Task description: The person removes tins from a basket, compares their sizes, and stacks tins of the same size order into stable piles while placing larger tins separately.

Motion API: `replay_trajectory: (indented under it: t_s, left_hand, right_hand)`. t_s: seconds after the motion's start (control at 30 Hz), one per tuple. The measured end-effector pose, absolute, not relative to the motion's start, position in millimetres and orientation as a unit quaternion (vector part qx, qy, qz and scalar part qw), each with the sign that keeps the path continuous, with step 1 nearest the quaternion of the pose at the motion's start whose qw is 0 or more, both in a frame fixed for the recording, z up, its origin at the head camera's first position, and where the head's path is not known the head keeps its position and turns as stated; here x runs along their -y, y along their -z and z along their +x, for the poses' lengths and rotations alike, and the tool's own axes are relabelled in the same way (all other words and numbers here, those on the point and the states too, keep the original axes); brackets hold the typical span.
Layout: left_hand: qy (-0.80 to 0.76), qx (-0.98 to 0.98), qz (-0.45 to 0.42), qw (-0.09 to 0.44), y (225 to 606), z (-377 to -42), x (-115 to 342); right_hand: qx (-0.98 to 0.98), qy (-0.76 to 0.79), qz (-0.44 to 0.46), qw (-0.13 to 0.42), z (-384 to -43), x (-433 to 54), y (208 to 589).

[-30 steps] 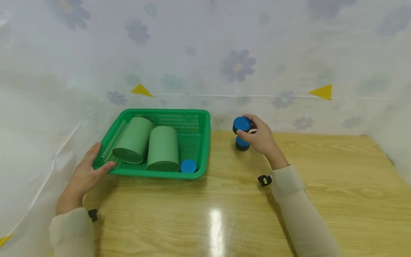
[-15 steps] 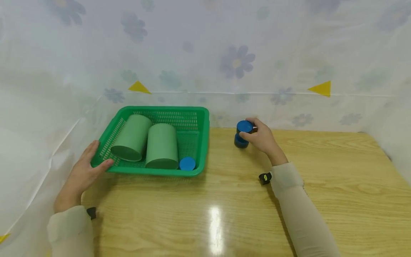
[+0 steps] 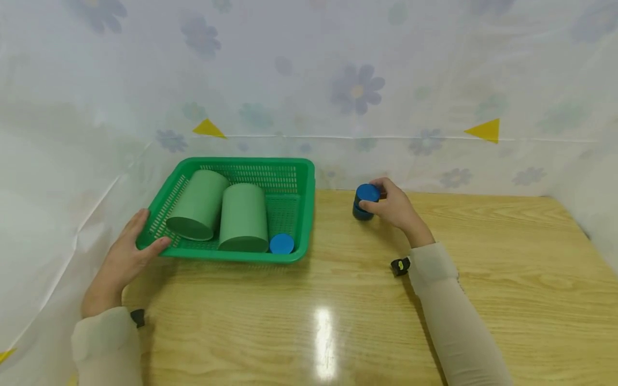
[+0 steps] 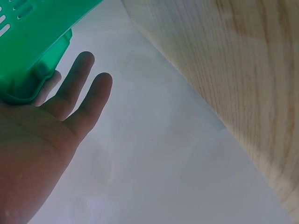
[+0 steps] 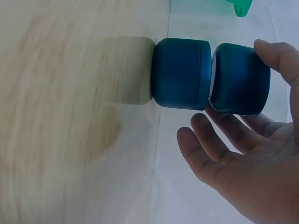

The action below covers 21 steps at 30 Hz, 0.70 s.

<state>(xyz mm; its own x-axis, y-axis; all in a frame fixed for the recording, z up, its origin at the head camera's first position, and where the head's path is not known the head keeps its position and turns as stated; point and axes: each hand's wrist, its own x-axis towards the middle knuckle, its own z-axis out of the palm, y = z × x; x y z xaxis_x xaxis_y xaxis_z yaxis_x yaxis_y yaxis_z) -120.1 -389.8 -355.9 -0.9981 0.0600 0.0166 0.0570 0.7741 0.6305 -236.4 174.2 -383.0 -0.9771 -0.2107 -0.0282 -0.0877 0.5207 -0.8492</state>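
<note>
In the head view, my right hand [image 3: 396, 206] pinches a small blue round tin [image 3: 368, 192] between thumb and fingers. It sits over a second blue tin [image 3: 362, 213] standing on the table. The right wrist view shows the upper tin [image 5: 240, 79] slightly tilted against the lower tin [image 5: 180, 73], a narrow wedge of gap between them. My left hand [image 3: 123, 254] rests against the front left corner of a green plastic basket [image 3: 232, 257], thumb on its rim. In the left wrist view, the fingers [image 4: 93, 102] are fairly straight beside the basket wall [image 4: 42, 46].
Inside the basket lie two large light green cylinders [image 3: 200, 203] and a blue round-topped piece [image 3: 282, 244]. The wooden table [image 3: 386, 327] meets a flowered white sheet [image 3: 289, 75] at the back. Yellow triangles [image 3: 485, 131] mark the sheet.
My right hand has lowered the upper tin from above and behind onto the lower one, closing most of the gap. The left hand stays at the basket corner. The whole head view has shifted slightly.
</note>
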Motion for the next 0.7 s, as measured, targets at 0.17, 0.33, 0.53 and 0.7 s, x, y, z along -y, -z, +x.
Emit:
replay_trajectory:
  t_s: [0.17, 0.33, 0.53, 0.7]
  left_hand:
    - [-0.34, -0.94, 0.026, 0.011, 355.5, -118.9, 388.8]
    - [-0.341, -0.94, 0.023, 0.011, 354.7, -119.1, 389.2]
    - [-0.341, -0.94, 0.023, 0.014, 353.8, -120.2, 388.9]
    - [-0.337, -0.941, 0.026, 0.012, 353.9, -120.7, 388.7]
  right_hand:
    - [-0.871, 0.479, -0.084, 0.07, -237.1, -173.8, 385.8]
    - [-0.872, 0.476, -0.085, 0.076, -237.5, -172.7, 384.4]
    - [-0.87, 0.478, -0.085, 0.085, -237.6, -171.6, 382.3]
    - [-0.869, 0.48, -0.08, 0.088, -238.1, -172.2, 384.5]
